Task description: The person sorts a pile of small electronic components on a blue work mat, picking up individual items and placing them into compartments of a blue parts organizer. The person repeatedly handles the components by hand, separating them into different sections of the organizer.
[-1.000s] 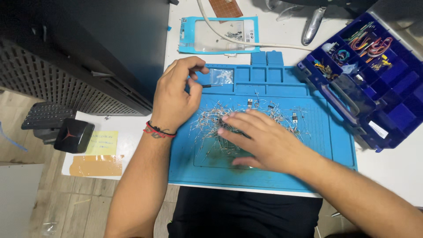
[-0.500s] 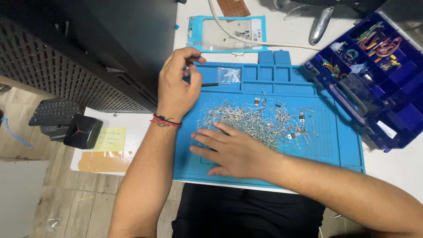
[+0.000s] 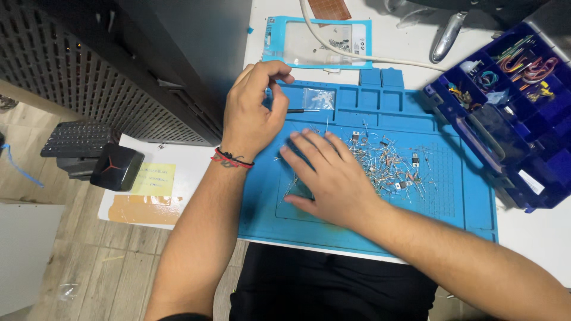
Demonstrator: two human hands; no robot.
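Observation:
A blue work mat point(image 3: 452, 208) lies on the white desk, with a scatter of several small electronic components point(image 3: 389, 163) on it. My right hand point(image 3: 333, 178) lies flat, fingers spread, on the left part of that scatter. My left hand point(image 3: 256, 110) hovers at the mat's upper left corner, fingers pinched around a thin dark metal tool point(image 3: 303, 110) whose tip points right. A small clear bag point(image 3: 319, 98) rests in a mat compartment just beyond the tool tip.
A blue compartment box point(image 3: 505, 101) with coloured wires stands open at the right. A clear pouch with a blue border point(image 3: 321, 41) and a white cable point(image 3: 369, 56) lie behind the mat. A dark perforated case point(image 3: 119, 65) stands left; a keyboard point(image 3: 74, 139) sits lower left.
My right hand slid leftward across the mat, uncovering more of the components. My left hand stayed at the mat's upper left corner, pinching the thin tool.

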